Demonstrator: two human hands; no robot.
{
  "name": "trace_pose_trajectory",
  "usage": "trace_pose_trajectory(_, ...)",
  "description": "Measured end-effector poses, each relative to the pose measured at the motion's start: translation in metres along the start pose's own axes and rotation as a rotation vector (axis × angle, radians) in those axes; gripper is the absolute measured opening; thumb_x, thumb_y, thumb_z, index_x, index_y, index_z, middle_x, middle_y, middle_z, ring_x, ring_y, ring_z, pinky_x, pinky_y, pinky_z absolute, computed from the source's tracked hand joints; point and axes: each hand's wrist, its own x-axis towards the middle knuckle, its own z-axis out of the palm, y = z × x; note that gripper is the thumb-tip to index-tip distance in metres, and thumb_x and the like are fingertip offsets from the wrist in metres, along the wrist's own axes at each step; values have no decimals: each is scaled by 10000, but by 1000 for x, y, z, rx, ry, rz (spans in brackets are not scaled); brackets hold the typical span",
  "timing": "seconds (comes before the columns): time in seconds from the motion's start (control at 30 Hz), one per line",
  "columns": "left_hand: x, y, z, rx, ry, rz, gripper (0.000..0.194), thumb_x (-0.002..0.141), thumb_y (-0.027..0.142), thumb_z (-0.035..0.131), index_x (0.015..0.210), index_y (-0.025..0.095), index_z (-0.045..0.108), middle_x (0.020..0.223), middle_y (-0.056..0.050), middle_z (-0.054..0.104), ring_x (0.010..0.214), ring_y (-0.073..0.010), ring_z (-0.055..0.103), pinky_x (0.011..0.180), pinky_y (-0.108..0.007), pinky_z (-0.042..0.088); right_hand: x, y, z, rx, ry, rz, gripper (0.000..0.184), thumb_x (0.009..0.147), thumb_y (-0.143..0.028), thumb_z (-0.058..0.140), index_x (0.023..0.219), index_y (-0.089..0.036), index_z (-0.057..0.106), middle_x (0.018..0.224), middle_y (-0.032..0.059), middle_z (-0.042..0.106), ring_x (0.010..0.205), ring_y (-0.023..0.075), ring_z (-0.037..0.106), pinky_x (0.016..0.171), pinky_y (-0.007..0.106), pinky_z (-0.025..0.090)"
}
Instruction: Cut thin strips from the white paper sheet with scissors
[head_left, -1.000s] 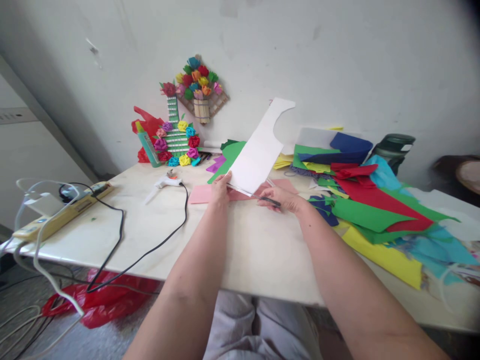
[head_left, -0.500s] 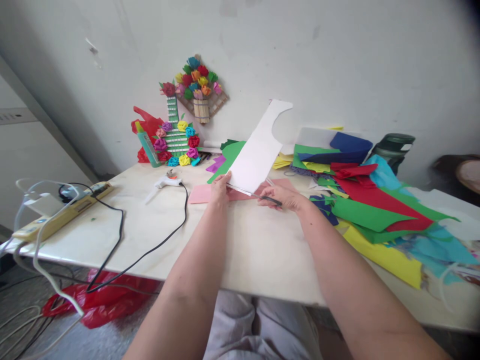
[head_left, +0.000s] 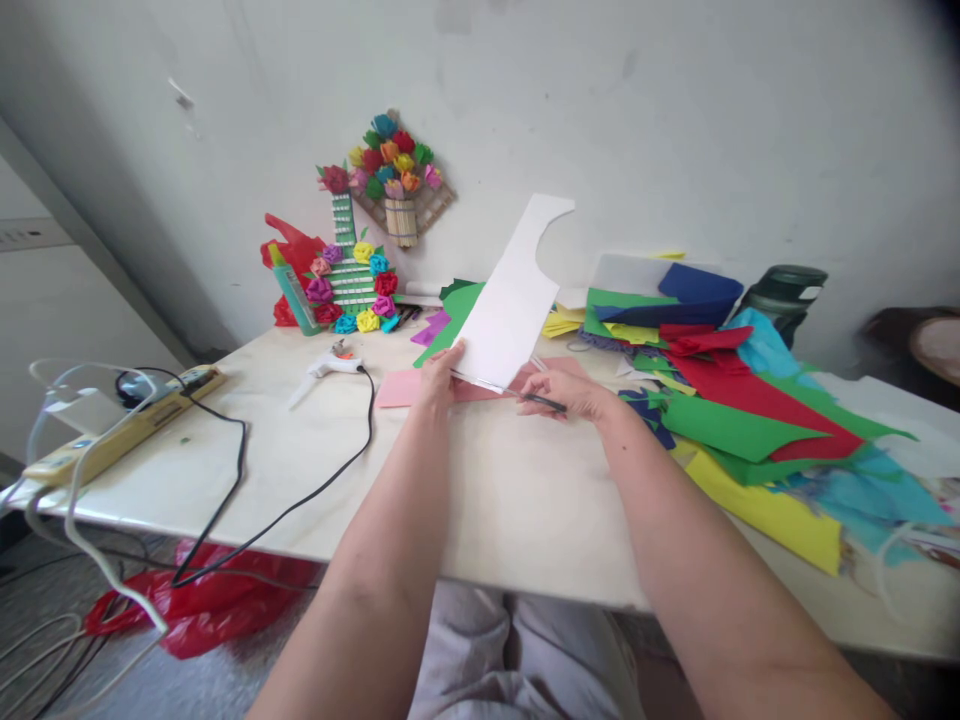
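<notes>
My left hand [head_left: 442, 372] grips the lower left corner of a white sheet [head_left: 510, 295], its thumb on the face. The sheet is held tilted up above the table and has a curved notch cut out of its upper right side. In my right hand [head_left: 566, 393] is a pair of scissors [head_left: 543, 403] with dark handles, fingers wrapped round them. Their blades run along the sheet's bottom edge toward my left hand. Beneath the sheet lies pink paper [head_left: 400, 388], and behind it green paper [head_left: 459, 318].
A white glue gun [head_left: 330, 366] lies left, its black cord trailing to a power strip [head_left: 127, 425]. Flower crafts [head_left: 356, 275] and a glue bottle [head_left: 295, 290] stand at the back. Coloured sheets [head_left: 757, 400] pile up on the right near a dark green container [head_left: 784, 300].
The white sheet has tipped slightly to the left, with its top end a little farther left. Both hands keep their holds.
</notes>
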Motion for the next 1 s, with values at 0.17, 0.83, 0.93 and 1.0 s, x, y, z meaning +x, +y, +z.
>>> trace_pose_trajectory(0.17,-4,5,-2,61,-39,-34,305,496,300,788,656,122,599,578,-50,611,555,-167,585,580,-288,487,-1,0,-1,-1,-37,27,357,587,-406,725,746,-128,569,424,-62,469,338,31,370,325,158,265)
trace_pose_trajectory(0.83,-11,4,5,69,14,16,337,441,311,805,570,134,549,546,-11,584,495,-115,526,514,-244,428,7,3,5,-73,-50,88,374,609,-461,693,716,-144,524,452,-48,486,353,53,420,314,163,306)
trace_pose_trajectory(0.93,-11,4,5,57,16,20,337,439,302,806,569,134,544,552,-12,586,497,-113,525,515,-243,430,8,4,6,-61,-47,74,381,599,-465,699,709,-146,523,438,-58,465,341,46,400,312,164,286)
trace_pose_trajectory(1.0,-11,3,5,52,10,19,340,438,304,807,574,133,546,556,-12,586,500,-114,524,524,-247,434,7,4,6,-50,-37,71,380,592,-460,704,707,-144,526,435,-64,454,336,40,385,313,163,273)
